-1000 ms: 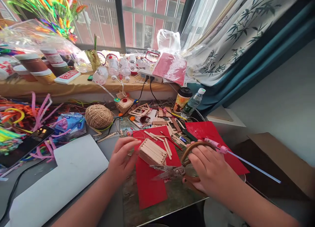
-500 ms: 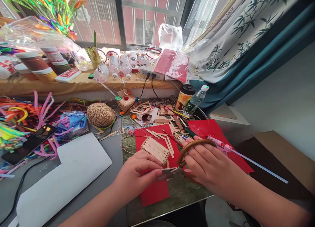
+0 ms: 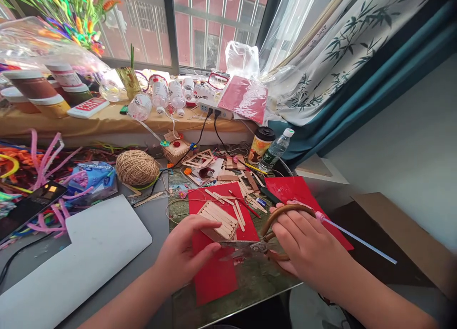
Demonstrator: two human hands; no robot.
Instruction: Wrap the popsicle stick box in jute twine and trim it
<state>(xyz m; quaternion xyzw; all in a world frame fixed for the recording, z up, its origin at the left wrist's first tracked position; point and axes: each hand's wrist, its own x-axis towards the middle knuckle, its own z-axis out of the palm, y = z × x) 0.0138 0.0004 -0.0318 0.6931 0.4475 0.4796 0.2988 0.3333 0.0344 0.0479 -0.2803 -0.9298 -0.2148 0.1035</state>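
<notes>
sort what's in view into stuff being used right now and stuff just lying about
Likely in use: scissors, held by the right fingers; stick-topped box, near the left fingers; red sheet beneath the box.

Likely lying about: twine ball; water bottle; lidded cup.

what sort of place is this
Probably a home craft corner by a window: a desk holds a ball of twine and loose craft sticks, with patterned curtains alongside.

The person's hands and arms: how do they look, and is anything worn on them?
The left hand and right hand are bare, without gloves. Both forearms are uncovered as far as they show: no sleeve, watch, bracelet or ring is visible.
</notes>
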